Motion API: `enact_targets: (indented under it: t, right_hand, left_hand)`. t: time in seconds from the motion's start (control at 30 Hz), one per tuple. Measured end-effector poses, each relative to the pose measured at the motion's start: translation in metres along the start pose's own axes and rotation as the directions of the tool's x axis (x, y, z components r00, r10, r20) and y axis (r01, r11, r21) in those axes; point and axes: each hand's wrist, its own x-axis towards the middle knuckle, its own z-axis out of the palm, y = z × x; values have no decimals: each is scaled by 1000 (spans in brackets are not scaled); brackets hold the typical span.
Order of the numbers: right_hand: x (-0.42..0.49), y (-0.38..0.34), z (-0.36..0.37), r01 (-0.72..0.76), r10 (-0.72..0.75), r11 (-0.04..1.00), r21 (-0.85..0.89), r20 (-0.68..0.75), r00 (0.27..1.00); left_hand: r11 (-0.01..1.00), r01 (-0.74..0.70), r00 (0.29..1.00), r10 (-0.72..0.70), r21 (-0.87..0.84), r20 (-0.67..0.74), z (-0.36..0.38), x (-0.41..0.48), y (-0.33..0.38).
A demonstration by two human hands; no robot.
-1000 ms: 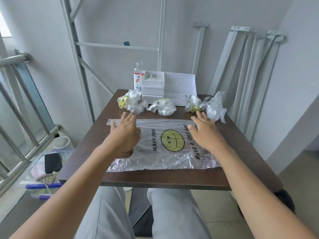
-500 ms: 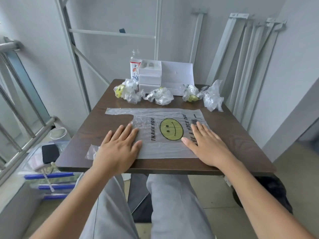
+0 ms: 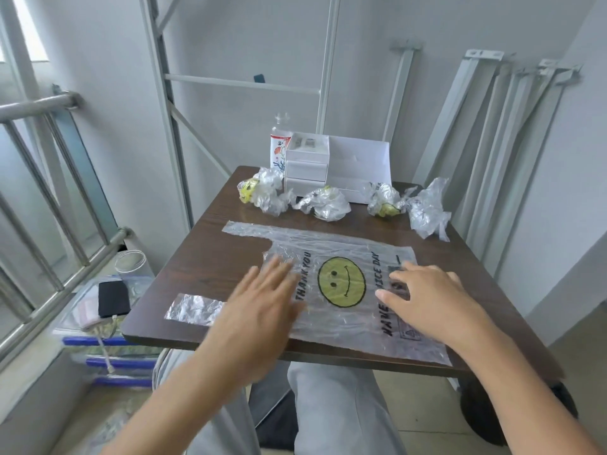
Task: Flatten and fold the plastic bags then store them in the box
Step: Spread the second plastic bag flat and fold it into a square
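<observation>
Thin clear plastic makes up the bag [image 3: 341, 284], which is printed with a yellow smiley and black lettering. It is laid out flat on the table [image 3: 203, 257], close to the near edge, with its two handle strips stretched out to the left. Creases are seen all over the film. Such a sheet is judged to be very light, limp and slippery on the dark wood. It can be expected to slide under a sideways push, to trap air, and to spring out of a fold unless pressed down. It is best held under flat palms while being smoothed, and taken by an edge, a corner or the handle strips when a fold is to be made.

Nothing is pinched or gripped at this moment. The left hand [image 3: 259, 310] is spread, fingers straight and pointing away, over the bag's left part beside the words THANK YOU. It is blurred, so whether it is pressed to the film or held just above it cannot be told. The right hand [image 3: 427, 300] is laid palm down on the bag's right part, fingers extended and slightly parted, over the lettering there.

Several crumpled bags [image 3: 323, 208] are lined up further back, unflattened, just in front of the white box [image 3: 307, 162].
</observation>
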Motion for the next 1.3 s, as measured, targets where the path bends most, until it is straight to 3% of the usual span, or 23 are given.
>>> enact_targets:
  t: [0.1,0.17,0.37,0.5,0.63,0.77,0.87,0.97,1.03,1.13,1.23,1.3]
  right_hand:
    - [26,-4,-10,146,-127,975,165,-120,985]
    - [50,-4,-2,247,-231,933,260,-90,969]
    - [87,24,35,314,-322,938,146,32,946]
    - [97,30,36,284,-290,956,78,87,953]
    - [100,28,34,246,-251,967,61,106,962]
    - [73,16,25,113,-118,993,37,161,980]
    - [31,-6,7,4,33,977,-212,170,985]
    - [-12,-29,-23,41,28,920,-390,169,985]
    - [-30,-43,-47,62,5,927,-370,176,984]
    - [-31,-58,-57,147,-148,935,-323,21,989]
    - [-2,-78,-37,273,-300,944,-185,-141,943]
    - [30,-87,-18,347,-342,938,10,-136,930]
  left_hand:
    - [944,-329,935,329,-18,132,25,12,51]
    - [908,-416,899,402,52,173,36,20,59]
    - [913,-405,894,385,45,228,51,25,46]
    - [904,-428,871,414,-4,266,44,22,45]
    - [896,-443,880,436,-3,186,50,12,35]
    - [955,-296,954,296,-2,44,51,-5,28]
    - [984,-121,988,107,-132,-108,40,-11,25]
    - [997,31,992,-39,-67,-118,23,-4,21]
    - [990,122,988,-128,-72,-83,16,8,17]
    - [973,195,975,-206,-127,-79,9,34,9]
    - [963,268,958,-262,36,-118,15,49,1]
    - [959,263,960,-250,104,-126,21,51,-2]
